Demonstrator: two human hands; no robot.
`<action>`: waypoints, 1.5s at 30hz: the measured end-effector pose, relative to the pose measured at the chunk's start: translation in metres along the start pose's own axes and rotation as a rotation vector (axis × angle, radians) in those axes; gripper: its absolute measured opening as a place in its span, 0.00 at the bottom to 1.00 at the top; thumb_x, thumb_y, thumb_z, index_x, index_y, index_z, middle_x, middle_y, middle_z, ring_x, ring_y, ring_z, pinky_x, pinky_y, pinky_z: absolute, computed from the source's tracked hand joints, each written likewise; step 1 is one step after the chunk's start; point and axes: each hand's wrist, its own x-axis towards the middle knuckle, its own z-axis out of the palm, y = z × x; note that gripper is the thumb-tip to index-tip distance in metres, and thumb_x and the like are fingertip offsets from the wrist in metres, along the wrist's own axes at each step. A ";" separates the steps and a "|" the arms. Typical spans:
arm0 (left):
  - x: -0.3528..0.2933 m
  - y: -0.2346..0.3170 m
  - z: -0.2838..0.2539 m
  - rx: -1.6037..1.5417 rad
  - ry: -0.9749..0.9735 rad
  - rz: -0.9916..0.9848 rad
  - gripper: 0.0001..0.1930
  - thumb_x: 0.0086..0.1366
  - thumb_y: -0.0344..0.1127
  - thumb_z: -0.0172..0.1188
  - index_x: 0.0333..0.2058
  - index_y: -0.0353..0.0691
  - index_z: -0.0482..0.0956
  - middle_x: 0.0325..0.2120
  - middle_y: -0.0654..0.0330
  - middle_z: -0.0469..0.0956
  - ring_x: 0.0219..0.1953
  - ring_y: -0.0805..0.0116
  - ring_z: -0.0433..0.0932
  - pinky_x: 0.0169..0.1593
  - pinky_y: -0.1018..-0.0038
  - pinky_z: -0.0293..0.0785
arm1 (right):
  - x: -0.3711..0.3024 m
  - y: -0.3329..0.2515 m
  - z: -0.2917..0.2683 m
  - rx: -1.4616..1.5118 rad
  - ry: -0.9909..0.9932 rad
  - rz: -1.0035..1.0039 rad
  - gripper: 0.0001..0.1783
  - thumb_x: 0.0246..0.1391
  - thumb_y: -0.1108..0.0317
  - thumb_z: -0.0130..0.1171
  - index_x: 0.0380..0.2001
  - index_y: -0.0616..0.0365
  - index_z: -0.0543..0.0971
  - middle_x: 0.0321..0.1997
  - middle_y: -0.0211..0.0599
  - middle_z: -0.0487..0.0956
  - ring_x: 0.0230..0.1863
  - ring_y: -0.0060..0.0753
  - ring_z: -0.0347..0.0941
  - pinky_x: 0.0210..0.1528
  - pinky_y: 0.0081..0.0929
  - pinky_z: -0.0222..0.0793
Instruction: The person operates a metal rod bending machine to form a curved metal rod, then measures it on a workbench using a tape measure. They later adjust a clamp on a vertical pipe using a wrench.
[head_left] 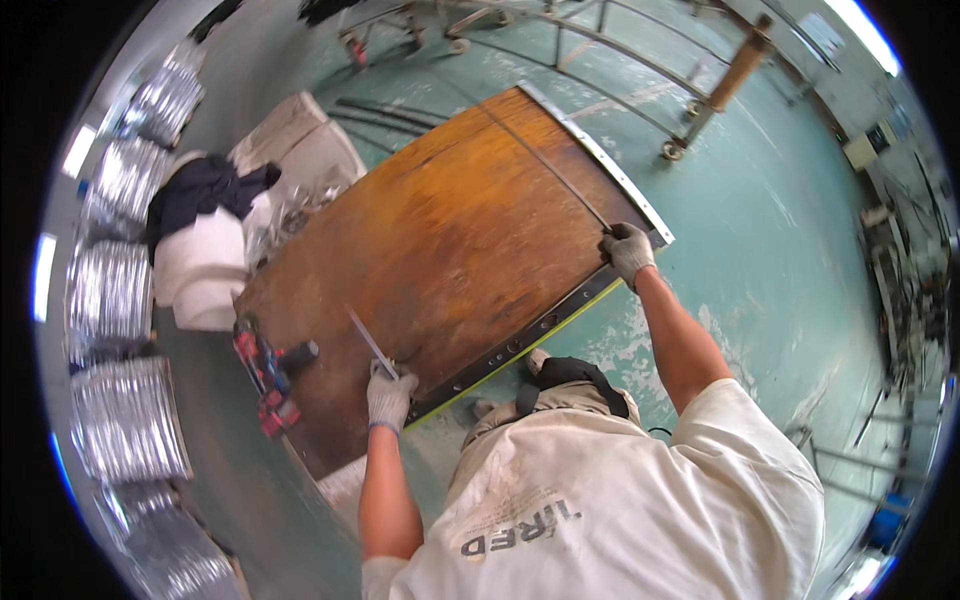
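Observation:
A worn brown workbench top [440, 230] with dark stains spreads in front of me. My left hand [389, 396], in a pale work glove, is closed round the near end of a thin, light-coloured strip [372, 338] that points up and away over the board. Its exact kind is too blurred to tell. At the board's right end my gloved right hand [628, 252] grips the near end of a long thin dark rod [550, 165], which runs away toward the far edge. A red and black cordless drill [265, 375] lies on the board's left end.
A pale metal rail [600, 160] edges the board's right end; a dark holed rail [530, 340] runs along its near side. White foam-like rolls [205, 270] with dark cloth [205, 190] stand left. Silvery wrapped stacks [125, 420] line the left side. A wheeled metal frame [620, 95] stands beyond.

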 end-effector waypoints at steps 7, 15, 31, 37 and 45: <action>0.038 0.011 0.026 0.366 0.190 0.084 0.14 0.62 0.38 0.76 0.43 0.39 0.88 0.37 0.41 0.88 0.43 0.41 0.89 0.52 0.51 0.85 | 0.079 0.072 -0.021 -0.089 0.093 -0.021 0.13 0.69 0.75 0.71 0.54 0.64 0.87 0.40 0.38 0.89 0.38 0.32 0.85 0.39 0.34 0.82; 0.034 0.007 0.006 0.777 0.339 0.015 0.26 0.61 0.43 0.80 0.57 0.46 0.85 0.55 0.42 0.84 0.59 0.35 0.82 0.62 0.44 0.83 | 0.059 0.050 -0.023 -0.981 0.151 -0.180 0.21 0.64 0.53 0.76 0.54 0.50 0.92 0.57 0.49 0.89 0.61 0.59 0.85 0.64 0.51 0.81; 0.021 -0.025 -0.020 -0.131 -0.233 0.025 0.23 0.61 0.32 0.73 0.56 0.38 0.89 0.52 0.50 0.90 0.55 0.60 0.90 0.64 0.67 0.83 | -0.189 -0.026 0.233 -0.379 -0.677 -0.209 0.19 0.67 0.62 0.75 0.57 0.58 0.90 0.54 0.48 0.93 0.56 0.43 0.91 0.61 0.40 0.84; 0.001 0.043 -0.004 0.232 -0.285 0.346 0.20 0.61 0.41 0.70 0.52 0.45 0.91 0.48 0.49 0.88 0.53 0.44 0.88 0.58 0.54 0.84 | -0.199 -0.043 0.271 -0.393 -0.799 0.101 0.26 0.59 0.50 0.83 0.51 0.59 0.93 0.48 0.45 0.94 0.46 0.34 0.89 0.54 0.37 0.83; 0.013 0.066 -0.001 0.427 -0.348 0.317 0.20 0.61 0.49 0.75 0.49 0.47 0.90 0.46 0.51 0.90 0.51 0.44 0.89 0.54 0.53 0.86 | -0.174 -0.030 0.274 -0.280 -0.862 0.234 0.21 0.50 0.59 0.86 0.43 0.60 0.95 0.41 0.41 0.94 0.42 0.32 0.88 0.48 0.37 0.84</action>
